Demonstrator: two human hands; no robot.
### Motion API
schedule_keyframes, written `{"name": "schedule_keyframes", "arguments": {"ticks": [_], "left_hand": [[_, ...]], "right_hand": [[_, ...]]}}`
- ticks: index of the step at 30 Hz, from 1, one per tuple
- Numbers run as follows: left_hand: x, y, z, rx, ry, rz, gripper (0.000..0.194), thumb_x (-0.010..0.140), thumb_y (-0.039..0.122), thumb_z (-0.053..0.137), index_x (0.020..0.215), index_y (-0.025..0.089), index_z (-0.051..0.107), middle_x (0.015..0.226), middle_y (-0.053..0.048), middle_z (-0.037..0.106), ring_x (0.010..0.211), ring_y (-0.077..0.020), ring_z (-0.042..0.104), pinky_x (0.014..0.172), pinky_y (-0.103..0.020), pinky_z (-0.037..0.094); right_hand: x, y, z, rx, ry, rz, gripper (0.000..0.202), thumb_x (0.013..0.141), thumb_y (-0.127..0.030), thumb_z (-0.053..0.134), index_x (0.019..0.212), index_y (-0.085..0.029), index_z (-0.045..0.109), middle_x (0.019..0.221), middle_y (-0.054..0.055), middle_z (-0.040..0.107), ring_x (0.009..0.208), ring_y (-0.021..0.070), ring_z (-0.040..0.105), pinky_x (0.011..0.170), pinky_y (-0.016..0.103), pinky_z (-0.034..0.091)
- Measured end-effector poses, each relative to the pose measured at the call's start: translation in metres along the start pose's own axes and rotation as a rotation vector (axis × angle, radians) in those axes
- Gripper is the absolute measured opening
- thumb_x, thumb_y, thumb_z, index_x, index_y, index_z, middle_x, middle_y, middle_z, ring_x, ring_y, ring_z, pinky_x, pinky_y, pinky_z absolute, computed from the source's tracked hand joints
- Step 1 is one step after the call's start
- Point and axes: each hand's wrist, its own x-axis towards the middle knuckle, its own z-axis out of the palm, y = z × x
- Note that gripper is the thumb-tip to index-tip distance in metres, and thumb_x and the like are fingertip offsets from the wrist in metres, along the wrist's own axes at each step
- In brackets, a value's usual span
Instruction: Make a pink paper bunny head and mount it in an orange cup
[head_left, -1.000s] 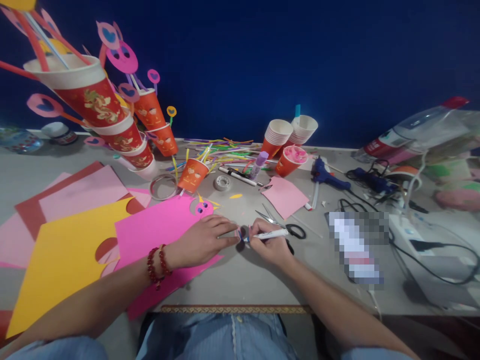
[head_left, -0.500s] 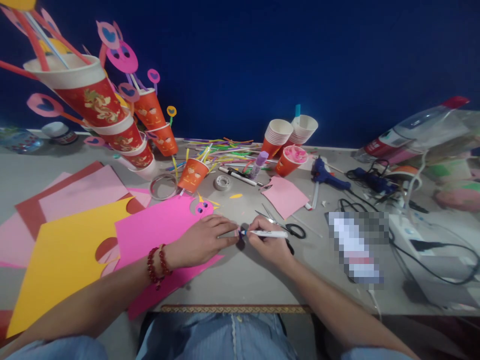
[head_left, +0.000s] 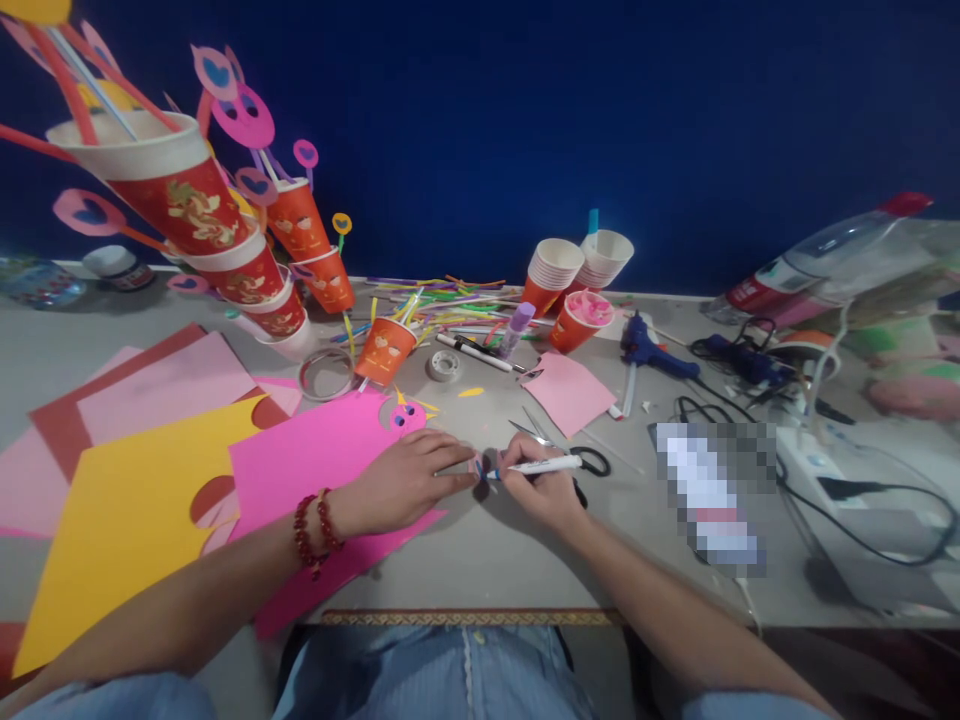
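My right hand [head_left: 538, 488] grips a white marker [head_left: 551, 465] with a blue tip, held tilted over the table. The tip meets a small pink paper piece [head_left: 478, 466] bearing a dark blue mark. My left hand [head_left: 401, 478] lies flat with fingers stretched out, its fingertips at that piece's left edge. Under the left wrist is a magenta sheet [head_left: 300, 450]. A small magenta face cutout [head_left: 407, 416] with eyes lies just beyond the left fingers. Scissors [head_left: 559, 445] with black handles sit behind my right hand, which partly hides them.
Red paper cups [head_left: 184, 200] with straws and paper shapes tower at left. A yellow sheet [head_left: 135, 510] lies below them. Loose straws [head_left: 442, 300], a glue stick [head_left: 517, 330] and a tape roll [head_left: 445, 366] are behind. At right are a blue glue gun [head_left: 656, 350], a blurred-out phone [head_left: 709, 495] and cables.
The marker has tilted slightly and its tip has shifted a little downward to the right on the small piece. My left hand stays in place.
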Motion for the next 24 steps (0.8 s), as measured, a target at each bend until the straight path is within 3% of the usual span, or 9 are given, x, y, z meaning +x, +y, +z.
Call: {"name": "schedule_keyframes", "arguments": {"ticks": [9, 18, 24], "left_hand": [[-0.003, -0.001, 0.005, 0.001, -0.008, -0.011, 0.045, 0.090, 0.014, 0.055, 0.134, 0.022, 0.054, 0.137, -0.011, 0.058, 0.128, -0.0268, 0.049, 0.111, -0.048, 0.039], [-0.002, -0.004, 0.009, 0.028, 0.056, -0.008, 0.040, 0.090, 0.011, 0.051, 0.129, 0.020, 0.057, 0.138, -0.013, 0.057, 0.124, -0.0272, 0.050, 0.105, -0.049, 0.044], [0.005, 0.011, 0.006, 0.061, 0.082, 0.013, 0.035, 0.093, 0.014, 0.050, 0.127, 0.019, 0.058, 0.135, -0.012, 0.059, 0.123, -0.0275, 0.051, 0.104, -0.047, 0.045]], "right_hand": [[-0.002, -0.005, -0.001, 0.181, 0.151, 0.024, 0.012, 0.081, -0.018, 0.056, 0.072, -0.024, 0.053, 0.054, -0.005, 0.058, 0.048, 0.0147, 0.052, 0.049, 0.028, 0.039], [-0.002, -0.017, -0.018, -0.033, 0.179, 0.051, 0.005, 0.084, -0.024, 0.058, 0.079, -0.023, 0.056, 0.059, -0.003, 0.060, 0.049, 0.0139, 0.048, 0.046, 0.027, 0.034], [-0.002, -0.014, -0.031, -0.116, 0.097, 0.049, 0.011, 0.077, -0.021, 0.059, 0.069, -0.023, 0.054, 0.056, -0.004, 0.053, 0.051, 0.0137, 0.045, 0.048, 0.025, 0.034]]}}
